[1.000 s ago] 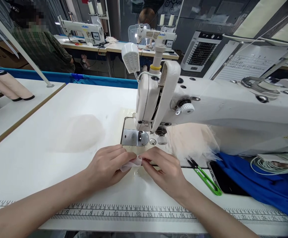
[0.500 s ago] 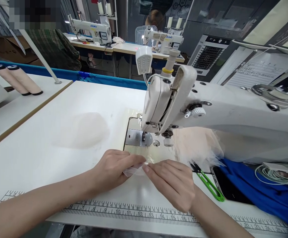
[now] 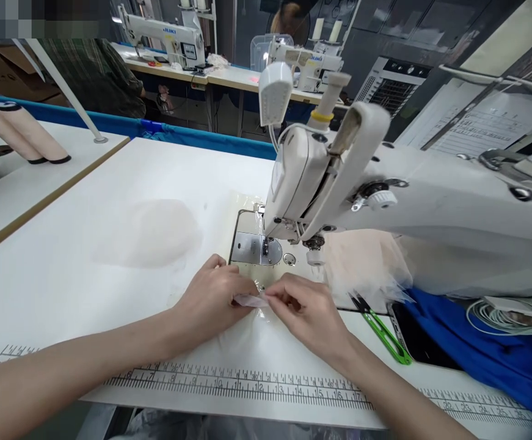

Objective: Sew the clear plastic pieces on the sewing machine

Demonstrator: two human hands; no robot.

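Observation:
Between my hands is a small piece of sheer white fabric (image 3: 251, 300), folded into a narrow strip. My left hand (image 3: 217, 290) is closed on its left end, fingers curled. My right hand (image 3: 309, 308) pinches the right end between thumb and fingertips. Both hands are just in front of the sewing machine (image 3: 302, 177), near its metal needle plate (image 3: 251, 247). To the left on the white table lies a thin, sheer pale piece of fabric (image 3: 165, 232). A stack of sheer peach fabric (image 3: 361, 256) sits right of the needle, under the machine arm.
Green thread snips (image 3: 387, 339), a black phone (image 3: 424, 336) and blue cloth (image 3: 471, 348) lie to the right. A printed ruler (image 3: 256, 385) runs along the front edge. Thread cones (image 3: 32, 131) stand at left. Another person (image 3: 87, 73) is at the far left.
My right hand has turned, its fingers now more bent in a pinch. Both hands have shifted slightly up and left, and the sheer fabric now shows as a narrower folded strip.

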